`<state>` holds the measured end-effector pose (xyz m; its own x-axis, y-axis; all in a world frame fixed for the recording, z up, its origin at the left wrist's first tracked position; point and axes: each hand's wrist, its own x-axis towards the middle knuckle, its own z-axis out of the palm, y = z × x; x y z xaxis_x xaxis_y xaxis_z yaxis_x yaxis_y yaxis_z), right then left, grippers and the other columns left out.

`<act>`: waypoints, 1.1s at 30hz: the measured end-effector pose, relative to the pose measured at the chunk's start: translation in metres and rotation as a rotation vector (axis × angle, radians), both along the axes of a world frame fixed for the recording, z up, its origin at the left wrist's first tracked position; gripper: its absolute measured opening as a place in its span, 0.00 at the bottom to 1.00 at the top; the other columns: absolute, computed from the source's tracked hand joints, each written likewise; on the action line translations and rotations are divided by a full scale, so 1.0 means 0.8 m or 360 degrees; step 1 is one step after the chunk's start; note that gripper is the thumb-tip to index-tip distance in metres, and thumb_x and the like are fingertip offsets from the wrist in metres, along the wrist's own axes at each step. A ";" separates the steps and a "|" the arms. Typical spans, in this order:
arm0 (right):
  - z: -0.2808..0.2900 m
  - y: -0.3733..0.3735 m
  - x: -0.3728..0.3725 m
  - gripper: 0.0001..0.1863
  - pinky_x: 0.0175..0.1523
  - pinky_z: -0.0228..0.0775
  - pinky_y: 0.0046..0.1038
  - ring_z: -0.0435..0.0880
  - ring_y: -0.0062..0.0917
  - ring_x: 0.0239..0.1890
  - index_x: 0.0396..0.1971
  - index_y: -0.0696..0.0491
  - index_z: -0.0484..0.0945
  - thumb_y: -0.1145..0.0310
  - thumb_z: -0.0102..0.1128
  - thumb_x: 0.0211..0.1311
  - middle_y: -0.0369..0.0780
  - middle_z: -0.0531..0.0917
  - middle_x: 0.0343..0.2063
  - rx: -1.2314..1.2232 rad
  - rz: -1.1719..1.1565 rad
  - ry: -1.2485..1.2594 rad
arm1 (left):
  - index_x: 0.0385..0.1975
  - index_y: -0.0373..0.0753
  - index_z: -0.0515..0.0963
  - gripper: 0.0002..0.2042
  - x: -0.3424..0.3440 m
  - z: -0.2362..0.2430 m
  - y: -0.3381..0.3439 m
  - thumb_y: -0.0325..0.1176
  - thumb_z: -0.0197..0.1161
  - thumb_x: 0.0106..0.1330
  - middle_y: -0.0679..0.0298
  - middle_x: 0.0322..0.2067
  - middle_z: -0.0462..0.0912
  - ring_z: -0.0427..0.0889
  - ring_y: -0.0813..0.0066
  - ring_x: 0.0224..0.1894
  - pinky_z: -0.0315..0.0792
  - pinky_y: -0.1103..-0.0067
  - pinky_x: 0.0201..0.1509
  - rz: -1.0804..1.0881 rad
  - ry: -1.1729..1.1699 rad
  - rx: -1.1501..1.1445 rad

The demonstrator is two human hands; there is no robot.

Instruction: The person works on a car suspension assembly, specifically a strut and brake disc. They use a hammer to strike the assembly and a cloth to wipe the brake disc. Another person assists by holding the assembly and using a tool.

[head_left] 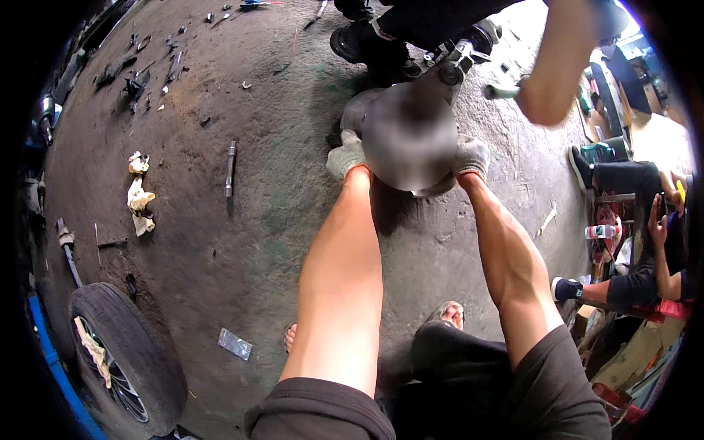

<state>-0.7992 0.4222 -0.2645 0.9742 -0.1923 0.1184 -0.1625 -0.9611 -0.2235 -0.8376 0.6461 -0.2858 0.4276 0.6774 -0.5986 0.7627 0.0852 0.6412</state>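
Note:
Between my hands is a broad, round grey metal disc (407, 158), like a brake disc; its face is too blurred to make out. Gloved in grey-white, my left hand (345, 155) is closed on its left edge. My right hand (471, 155), gloved alike, is closed on the opposite edge; the disc partly hides the fingers of both. A metal arm with a joint (455, 67) adjoins the disc's far side. At the upper right, a co-worker's blurred forearm (557, 70) reaches in, near a dull green cylindrical end (501, 92).
A co-worker's black shoe (347, 45) stands just beyond the disc. To the left lie a metal shaft (231, 170), crumpled pale scraps (139, 196) and a wheel with tyre (139, 352). A clear plastic bag (235, 344) is near my feet. Another person sits far right beside a bottle (601, 232).

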 end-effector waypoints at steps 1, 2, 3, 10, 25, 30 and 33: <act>-0.009 -0.013 0.005 0.23 0.44 0.72 0.41 0.82 0.47 0.35 0.25 0.56 0.83 0.55 0.42 0.59 0.53 0.81 0.27 -0.0096 0.0035 -0.0041 | 0.39 0.23 0.77 0.39 0.000 0.003 -0.004 0.63 0.45 0.59 0.36 0.43 0.76 0.74 0.45 0.53 0.67 0.65 0.56 -0.0010 -0.0023 -0.0036; -0.028 -0.030 0.011 0.23 0.44 0.72 0.41 0.81 0.47 0.35 0.24 0.56 0.83 0.55 0.42 0.59 0.53 0.81 0.27 -0.0192 0.0068 -0.0080 | 0.39 0.23 0.77 0.39 0.000 0.005 -0.009 0.63 0.45 0.59 0.36 0.43 0.76 0.74 0.45 0.52 0.67 0.65 0.55 -0.0022 -0.0044 -0.0072; -0.029 -0.026 0.014 0.23 0.44 0.72 0.41 0.81 0.47 0.35 0.24 0.57 0.83 0.56 0.42 0.59 0.53 0.81 0.27 -0.0271 0.0122 -0.0116 | 0.40 0.23 0.77 0.39 0.000 0.005 -0.007 0.63 0.45 0.59 0.36 0.43 0.76 0.74 0.45 0.52 0.67 0.65 0.55 -0.0014 -0.0062 -0.0090; -0.023 -0.025 0.010 0.21 0.43 0.72 0.40 0.82 0.44 0.34 0.23 0.55 0.82 0.59 0.41 0.59 0.50 0.82 0.27 -0.0391 0.0248 -0.0089 | 0.33 0.27 0.80 0.34 0.003 -0.007 -0.002 0.61 0.47 0.60 0.41 0.39 0.80 0.80 0.48 0.45 0.74 0.62 0.45 -0.0137 0.0008 0.0014; 0.005 -0.005 -0.004 0.23 0.47 0.71 0.40 0.81 0.45 0.37 0.26 0.56 0.83 0.57 0.40 0.60 0.50 0.82 0.31 -0.0125 0.0060 -0.0007 | 0.42 0.23 0.76 0.37 -0.002 -0.002 0.000 0.60 0.47 0.57 0.37 0.46 0.75 0.74 0.48 0.54 0.66 0.65 0.56 -0.0024 -0.0064 -0.0316; -0.021 -0.016 0.021 0.23 0.48 0.70 0.39 0.81 0.45 0.38 0.27 0.57 0.82 0.56 0.41 0.59 0.52 0.81 0.30 -0.0230 0.0135 0.0020 | 0.45 0.23 0.74 0.39 0.004 -0.044 0.010 0.63 0.47 0.58 0.37 0.49 0.73 0.71 0.47 0.56 0.65 0.65 0.57 -0.0089 -0.0147 -0.0410; -0.029 -0.027 0.013 0.23 0.49 0.70 0.39 0.81 0.44 0.39 0.28 0.57 0.82 0.58 0.39 0.60 0.51 0.82 0.32 -0.0224 0.0095 0.0084 | 0.47 0.23 0.73 0.39 0.005 -0.067 -0.005 0.63 0.48 0.58 0.40 0.50 0.73 0.73 0.50 0.55 0.65 0.66 0.56 -0.0019 -0.0162 -0.0583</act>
